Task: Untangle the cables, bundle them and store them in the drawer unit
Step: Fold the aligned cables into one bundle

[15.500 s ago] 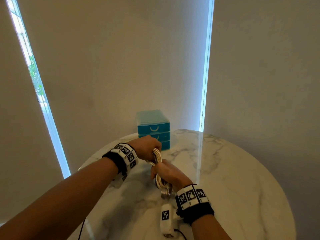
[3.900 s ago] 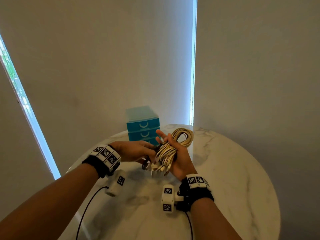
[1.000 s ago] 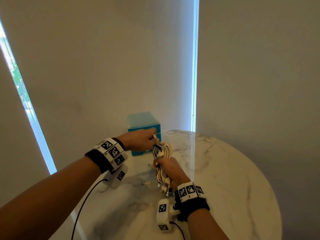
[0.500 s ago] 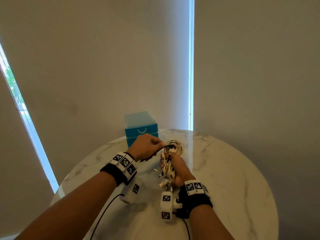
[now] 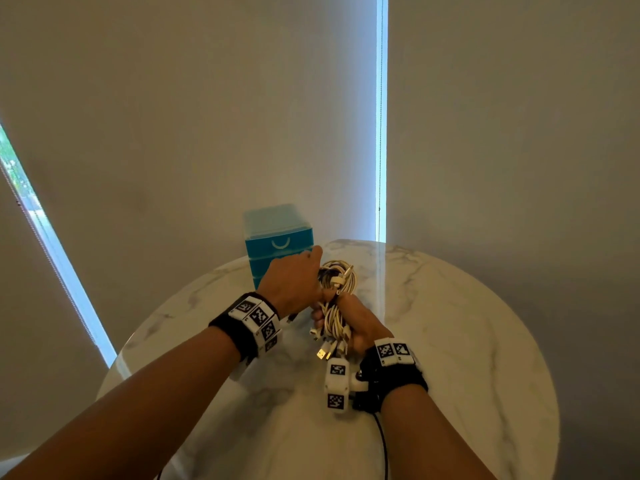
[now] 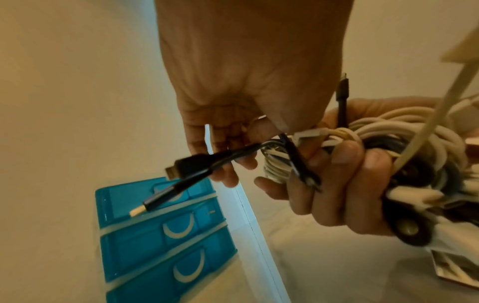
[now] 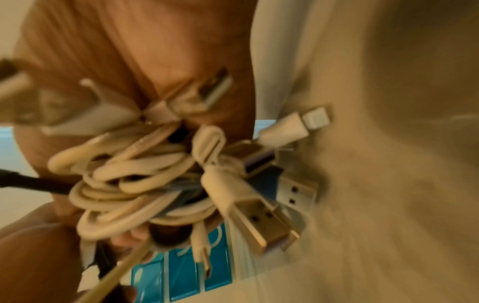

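Now lower than half a second ago, pressed against the coil rather than pinching above it: left hand [image 5: 292, 280], fingers curled round a cable strand at the top of the cable bundle [image 5: 335, 303]. Right hand [image 5: 360, 323] clamped round the bundle's middle, plugs dangling below, above the table [image 5: 450, 341]. Binding seemingly nearing its end. Behind, blue drawer unit [image 5: 277, 233], all three drawers closed, contents unseen.
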